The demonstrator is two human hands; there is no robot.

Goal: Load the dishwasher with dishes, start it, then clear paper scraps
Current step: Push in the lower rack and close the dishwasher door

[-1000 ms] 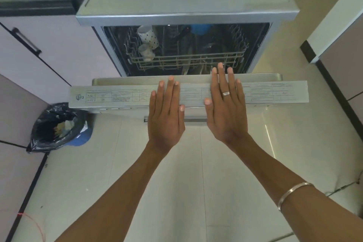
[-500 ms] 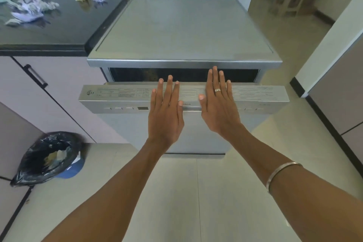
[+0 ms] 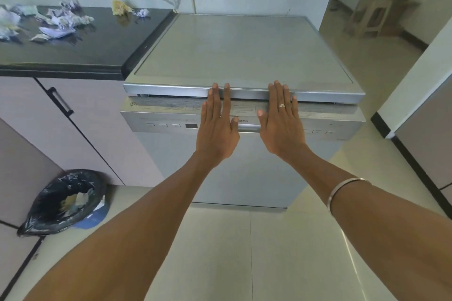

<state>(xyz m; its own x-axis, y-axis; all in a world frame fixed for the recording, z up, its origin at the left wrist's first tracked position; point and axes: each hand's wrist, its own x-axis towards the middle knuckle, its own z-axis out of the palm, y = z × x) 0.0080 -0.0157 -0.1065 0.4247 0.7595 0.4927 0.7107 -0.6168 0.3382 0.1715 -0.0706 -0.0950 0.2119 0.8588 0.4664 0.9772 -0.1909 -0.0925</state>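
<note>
Head view: dishwasher door (image 3: 171,127) nearly closed now, both hands pressing.

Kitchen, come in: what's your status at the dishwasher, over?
Left hand and right hand flat, fingers straight, pressing dishwasher door. Door almost shut, thin gap on top. Paper scraps on counter. Nothing blocking.

The left hand (image 3: 217,124) and right hand (image 3: 281,122) cover the middle of the dishwasher (image 3: 244,168) door's top edge and part of its brand lettering. The label print on that edge is too small to read. Scraps (image 3: 58,22) on the counter (image 3: 97,51) run off the left edge. The bin (image 3: 63,203) is blurred.
</note>
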